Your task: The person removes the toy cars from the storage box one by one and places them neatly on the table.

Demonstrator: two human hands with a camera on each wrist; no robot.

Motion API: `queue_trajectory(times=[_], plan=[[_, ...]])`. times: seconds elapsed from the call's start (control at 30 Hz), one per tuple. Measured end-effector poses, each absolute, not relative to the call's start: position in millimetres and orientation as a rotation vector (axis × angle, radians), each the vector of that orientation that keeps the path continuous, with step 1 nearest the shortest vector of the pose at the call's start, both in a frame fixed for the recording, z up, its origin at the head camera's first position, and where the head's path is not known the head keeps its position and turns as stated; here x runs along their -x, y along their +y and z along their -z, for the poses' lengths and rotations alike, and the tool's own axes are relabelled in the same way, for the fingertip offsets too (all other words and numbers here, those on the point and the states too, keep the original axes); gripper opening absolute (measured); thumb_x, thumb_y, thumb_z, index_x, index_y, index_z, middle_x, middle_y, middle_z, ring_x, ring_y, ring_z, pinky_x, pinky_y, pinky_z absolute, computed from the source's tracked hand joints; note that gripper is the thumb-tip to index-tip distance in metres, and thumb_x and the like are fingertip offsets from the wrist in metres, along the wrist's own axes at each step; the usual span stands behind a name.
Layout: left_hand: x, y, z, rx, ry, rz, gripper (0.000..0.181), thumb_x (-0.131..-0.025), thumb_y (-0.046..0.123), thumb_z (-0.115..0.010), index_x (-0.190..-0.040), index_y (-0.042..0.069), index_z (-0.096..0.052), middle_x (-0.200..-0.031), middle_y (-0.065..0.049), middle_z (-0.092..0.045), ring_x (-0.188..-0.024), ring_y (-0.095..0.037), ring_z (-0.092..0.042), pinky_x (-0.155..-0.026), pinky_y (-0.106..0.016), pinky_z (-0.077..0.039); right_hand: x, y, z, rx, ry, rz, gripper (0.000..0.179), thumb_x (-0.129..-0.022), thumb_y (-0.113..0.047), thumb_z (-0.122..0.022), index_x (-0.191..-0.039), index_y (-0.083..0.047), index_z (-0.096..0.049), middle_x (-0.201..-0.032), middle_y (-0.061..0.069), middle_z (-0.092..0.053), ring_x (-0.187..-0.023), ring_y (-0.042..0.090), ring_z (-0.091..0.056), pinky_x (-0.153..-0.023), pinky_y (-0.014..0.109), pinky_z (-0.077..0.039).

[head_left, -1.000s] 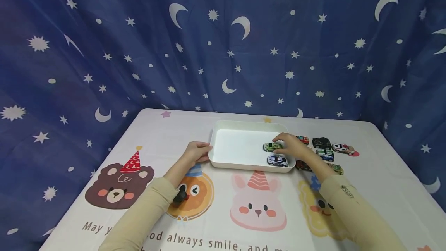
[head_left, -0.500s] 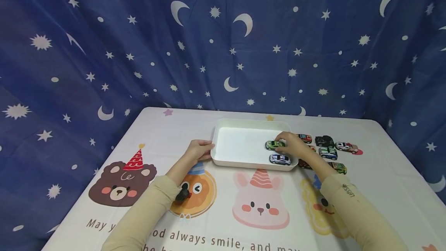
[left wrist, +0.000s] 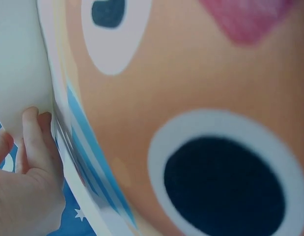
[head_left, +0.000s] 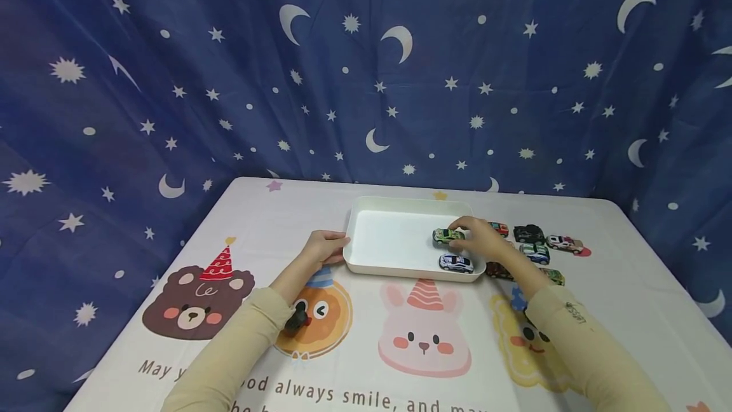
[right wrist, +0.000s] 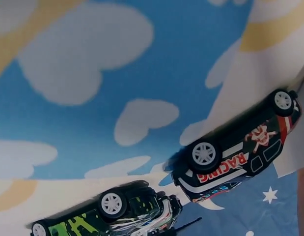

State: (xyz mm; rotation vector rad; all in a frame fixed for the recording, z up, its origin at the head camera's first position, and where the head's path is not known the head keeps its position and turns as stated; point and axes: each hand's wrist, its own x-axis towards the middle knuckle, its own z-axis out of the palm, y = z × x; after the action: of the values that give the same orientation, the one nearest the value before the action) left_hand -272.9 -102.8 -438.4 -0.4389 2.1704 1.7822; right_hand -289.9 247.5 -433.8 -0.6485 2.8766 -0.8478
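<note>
A white tray (head_left: 389, 270) lies on the table, and my left hand (head_left: 321, 252) grips its left rim. In the left wrist view, fingers (left wrist: 36, 142) touch the outer wall of the tray (left wrist: 19, 59). Over the tray's right part, my right hand (head_left: 480, 238) pinches a green toy car (head_left: 448, 236) by its right end between thumb and fingers. A white toy car (head_left: 455, 264) sits in the tray's near right corner, just in front of the green one. The right hand does not show in the right wrist view.
Right of the tray stand several toy cars, among them a black one (head_left: 528, 234), a white-and-red one (head_left: 564, 244) and a blue-green one (head_left: 534, 254). The right wrist view shows a car lettered RACING (right wrist: 235, 152) and a green-black car (right wrist: 107, 216). A small black object (head_left: 296, 318) lies near the left forearm.
The green toy car has shifted slightly toward the tray's far side, away from the white one, with the right hand on it. The left hand stays at the tray's left rim.
</note>
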Motion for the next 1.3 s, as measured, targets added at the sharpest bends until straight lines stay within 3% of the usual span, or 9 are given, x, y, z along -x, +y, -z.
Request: queue_trajectory(times=[0.33,0.77,1.03,1.3], plan=[[273.4,-100.7,440.2,0.439,2.151,-1.811,0.036,-0.091,0.012,-0.063,-0.125,-0.001,-0.058,-0.116,-0.021,-0.064,-0.067,-0.008,-0.063,-0.067,-0.022,-0.061,285.3,250.5,427.9,0.731,2.867,0.875,0.037,-0.084,-0.014,-0.071,-0.115,0.003,-0.062,-0.112,0.019,-0.065,-0.104,0.035,-0.059,-0.096,0.05,-0.05],[272.7,-104.5,439.5,0.463,2.164,-1.776,0.035,-0.091,0.013,-0.063,-0.124,0.001,-0.059,-0.116,-0.021,-0.063,-0.068,-0.008,-0.064,-0.068,-0.022,-0.061,273.8,246.0,420.9,0.767,2.906,0.895,0.036,-0.084,-0.014,-0.071,-0.115,0.003,-0.062,-0.111,0.02,-0.065,-0.102,0.036,-0.06,-0.092,0.05,-0.053],[275.4,-104.1,440.1,0.453,2.151,-1.766,0.036,-0.09,0.013,-0.064,-0.124,0.001,-0.059,-0.117,-0.02,-0.064,-0.078,-0.012,-0.068,-0.072,-0.025,-0.061,263.8,251.0,415.2,0.794,2.963,0.92,0.035,-0.083,-0.014,-0.072,-0.113,0.002,-0.063,-0.106,0.017,-0.065,-0.096,0.032,-0.061,-0.085,0.049,-0.054],[275.2,-104.2,438.3,0.43,2.165,-1.768,0.036,-0.091,0.013,-0.062,-0.124,-0.001,-0.058,-0.118,-0.022,-0.062,-0.072,-0.01,-0.066,-0.07,-0.024,-0.061,255.5,265.8,409.6,0.76,2.986,0.933,0.034,-0.085,-0.014,-0.07,-0.114,0.001,-0.063,-0.11,0.018,-0.064,-0.103,0.035,-0.06,-0.09,0.05,-0.053]])
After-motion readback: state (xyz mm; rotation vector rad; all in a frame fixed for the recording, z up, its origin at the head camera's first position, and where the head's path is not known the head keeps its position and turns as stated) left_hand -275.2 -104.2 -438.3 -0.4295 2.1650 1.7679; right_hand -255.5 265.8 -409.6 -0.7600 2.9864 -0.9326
